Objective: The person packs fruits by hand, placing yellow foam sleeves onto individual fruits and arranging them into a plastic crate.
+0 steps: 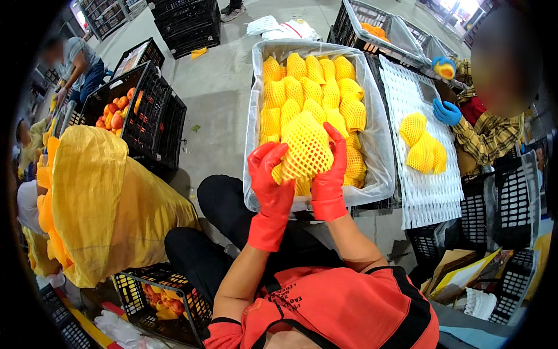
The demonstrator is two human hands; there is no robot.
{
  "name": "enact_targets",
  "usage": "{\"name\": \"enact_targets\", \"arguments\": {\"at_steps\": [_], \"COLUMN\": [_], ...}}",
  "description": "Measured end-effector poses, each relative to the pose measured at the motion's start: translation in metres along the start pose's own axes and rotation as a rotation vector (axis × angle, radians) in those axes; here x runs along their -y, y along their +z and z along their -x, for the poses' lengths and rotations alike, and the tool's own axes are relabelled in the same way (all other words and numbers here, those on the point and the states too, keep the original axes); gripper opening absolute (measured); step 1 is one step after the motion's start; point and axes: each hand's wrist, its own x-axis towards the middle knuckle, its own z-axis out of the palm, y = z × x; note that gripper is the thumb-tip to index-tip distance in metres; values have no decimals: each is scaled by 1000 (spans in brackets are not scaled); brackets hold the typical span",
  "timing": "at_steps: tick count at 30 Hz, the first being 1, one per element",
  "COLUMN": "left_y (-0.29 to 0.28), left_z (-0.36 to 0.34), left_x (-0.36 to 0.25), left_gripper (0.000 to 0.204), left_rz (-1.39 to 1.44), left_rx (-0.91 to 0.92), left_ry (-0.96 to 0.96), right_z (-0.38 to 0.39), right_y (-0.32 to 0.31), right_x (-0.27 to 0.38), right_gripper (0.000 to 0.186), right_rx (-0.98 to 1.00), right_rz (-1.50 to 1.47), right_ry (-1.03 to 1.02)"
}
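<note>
First: Your hands, in red gloves, are apart, with one yellow net (306, 144) gripped between them: your left hand (271, 183) on its left side, your right hand (329, 180) on its right.

Second: Where is it from you?

First: Straight ahead, above the near half of the lined crate (379, 131). Neither hand is nearer; both touch it.

Second: And its long axis?

First: It seems to run away from you, the narrower end toward the crate's far side, your end leaning slightly left.

Second: Does it touch the packed nets (297, 66) beneath?

First: You can't tell from this view, nor what the mesh holds.

Second: What lies to your right?

First: Loose nets (429, 152) on a white sheet (433, 200), with a co-worker's blue glove (447, 112) near them.
</note>
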Motion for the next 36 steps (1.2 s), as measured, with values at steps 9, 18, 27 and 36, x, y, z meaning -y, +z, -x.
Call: {"name": "enact_targets", "arguments": {"at_steps": [9, 18, 27, 36], "left_y": [-26, -18, -18, -13], "left_z": [-15, -9, -1, -11], "left_x": [9, 7, 35, -4], "left_gripper": [33, 33, 69, 30], "left_rz": [95, 645, 163, 695], "left_rx": [301, 194, 215, 96], "left_ry": [7, -324, 46, -421], "right_z": [17, 25, 22, 3], "right_y": [-52, -21, -27, -18], "right_x": [-6, -14, -9, 32], "right_gripper": [60, 51, 41, 71], "right_rx": [412, 345, 290, 308], "right_rz": [285, -89, -1087, -238], "right_ry": [71, 380, 787, 477]}}
